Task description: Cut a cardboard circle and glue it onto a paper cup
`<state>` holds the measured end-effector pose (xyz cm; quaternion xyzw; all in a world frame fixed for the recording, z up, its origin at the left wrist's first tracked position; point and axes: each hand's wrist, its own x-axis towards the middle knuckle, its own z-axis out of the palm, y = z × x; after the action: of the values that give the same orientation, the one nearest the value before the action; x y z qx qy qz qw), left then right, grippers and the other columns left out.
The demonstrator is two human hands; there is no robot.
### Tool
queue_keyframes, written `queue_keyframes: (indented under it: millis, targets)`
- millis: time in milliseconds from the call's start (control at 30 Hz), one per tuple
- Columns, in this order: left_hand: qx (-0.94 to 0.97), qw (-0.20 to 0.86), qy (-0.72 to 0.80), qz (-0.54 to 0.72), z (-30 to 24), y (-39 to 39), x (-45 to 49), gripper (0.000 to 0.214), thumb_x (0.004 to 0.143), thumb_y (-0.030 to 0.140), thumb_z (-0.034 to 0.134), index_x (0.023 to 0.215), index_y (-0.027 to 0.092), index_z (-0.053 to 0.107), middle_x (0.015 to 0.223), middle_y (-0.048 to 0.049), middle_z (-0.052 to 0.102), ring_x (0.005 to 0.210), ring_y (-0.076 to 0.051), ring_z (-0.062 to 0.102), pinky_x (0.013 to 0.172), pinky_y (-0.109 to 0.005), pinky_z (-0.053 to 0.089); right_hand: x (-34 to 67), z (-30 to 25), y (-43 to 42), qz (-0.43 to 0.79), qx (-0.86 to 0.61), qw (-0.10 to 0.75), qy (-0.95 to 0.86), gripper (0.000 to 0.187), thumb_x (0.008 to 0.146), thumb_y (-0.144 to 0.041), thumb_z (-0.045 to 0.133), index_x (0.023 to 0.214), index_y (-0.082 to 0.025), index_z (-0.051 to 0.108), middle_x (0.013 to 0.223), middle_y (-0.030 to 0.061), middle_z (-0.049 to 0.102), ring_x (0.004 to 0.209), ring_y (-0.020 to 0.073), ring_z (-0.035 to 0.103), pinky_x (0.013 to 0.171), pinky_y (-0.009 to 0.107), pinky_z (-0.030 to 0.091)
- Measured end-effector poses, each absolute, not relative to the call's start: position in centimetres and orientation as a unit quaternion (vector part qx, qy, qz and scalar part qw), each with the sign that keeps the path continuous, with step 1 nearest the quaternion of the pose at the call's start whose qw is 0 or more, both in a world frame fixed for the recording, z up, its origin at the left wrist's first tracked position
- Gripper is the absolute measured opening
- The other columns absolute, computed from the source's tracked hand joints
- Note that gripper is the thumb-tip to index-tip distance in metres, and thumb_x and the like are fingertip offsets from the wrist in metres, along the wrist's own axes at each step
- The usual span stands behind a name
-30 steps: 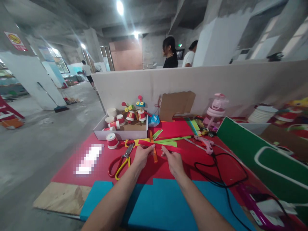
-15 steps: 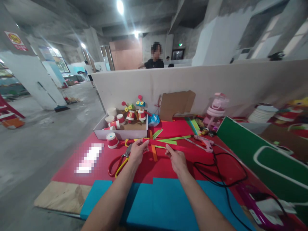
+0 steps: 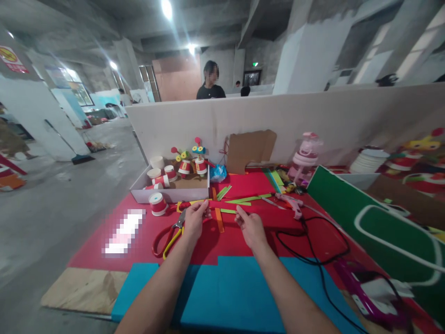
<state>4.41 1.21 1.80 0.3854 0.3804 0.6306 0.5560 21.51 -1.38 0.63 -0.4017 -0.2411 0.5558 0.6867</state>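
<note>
My left hand (image 3: 195,221) and my right hand (image 3: 251,227) both pinch a long red paper strip (image 3: 224,205), held level just above the red sheet (image 3: 299,232) on the table. The left hand grips near the strip's left end, the right hand about the middle. An orange strip (image 3: 218,218) lies between the hands on the sheet. Scissors with red and yellow handles (image 3: 169,234) lie just left of my left hand.
A white box (image 3: 174,189) with red paper-cup figures sits behind, a loose cup (image 3: 158,203) before it. Green strips (image 3: 243,200), a glue gun (image 3: 291,204) with black cord (image 3: 314,250), pink bottle (image 3: 306,155), green board (image 3: 375,222), blue foam (image 3: 229,292). A person (image 3: 210,81) stands beyond the partition.
Both hands moved slightly away from me with the red strip, which now lies straighter. The person behind the partition walked left. The view shifted a little.
</note>
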Motion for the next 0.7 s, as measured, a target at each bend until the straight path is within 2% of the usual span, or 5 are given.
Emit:
queue_keyframes:
  millis: [133,300,500,700]
  targets:
    - [0.382,0.585,0.357,0.620,1.4,0.9,5.2,0.037,0.062,0.046,0.082,0.070,0.015,0.065,0.059,0.0017,0.060,0.053,-0.008,0.053,0.054,-0.021,0.045,20.8,0.9,-1.7,0.565,-0.403,0.683,-0.227,0.039,0.045,-0.042,0.091,0.057,-0.015,0.065,0.053,-0.0007,0.060,0.051,0.0103,0.053,0.051,0.024,0.048]
    - [0.415,0.597,0.418,0.544,0.4,-0.6,7.3,0.035,0.059,0.042,0.084,0.056,0.012,0.065,0.056,-0.0031,0.062,0.055,-0.012,0.056,0.058,-0.025,0.045,19.4,0.2,-2.2,0.565,-0.404,0.653,-0.303,0.039,0.054,-0.047,0.086,0.054,-0.015,0.065,0.053,0.0014,0.061,0.052,0.0129,0.055,0.054,0.026,0.048]
    - [0.376,0.590,0.410,0.585,0.8,-0.2,7.0,0.036,0.058,0.041,0.084,0.054,0.013,0.062,0.051,-0.0004,0.058,0.048,-0.009,0.051,0.051,-0.023,0.041,20.0,-0.4,-1.7,0.536,-0.425,0.662,-0.306,0.039,0.053,-0.049,0.086,0.059,-0.016,0.067,0.057,0.0011,0.064,0.052,0.0131,0.055,0.055,0.027,0.049]
    - [0.368,0.596,0.389,0.598,1.8,0.9,5.0,0.038,0.054,0.039,0.087,0.061,0.013,0.060,0.052,0.0033,0.056,0.044,-0.006,0.050,0.046,-0.019,0.040,22.0,-0.2,-1.0,0.500,-0.451,0.672,-0.308,0.044,0.049,-0.053,0.087,0.050,-0.016,0.063,0.050,0.0015,0.061,0.049,0.0128,0.054,0.053,0.027,0.047]
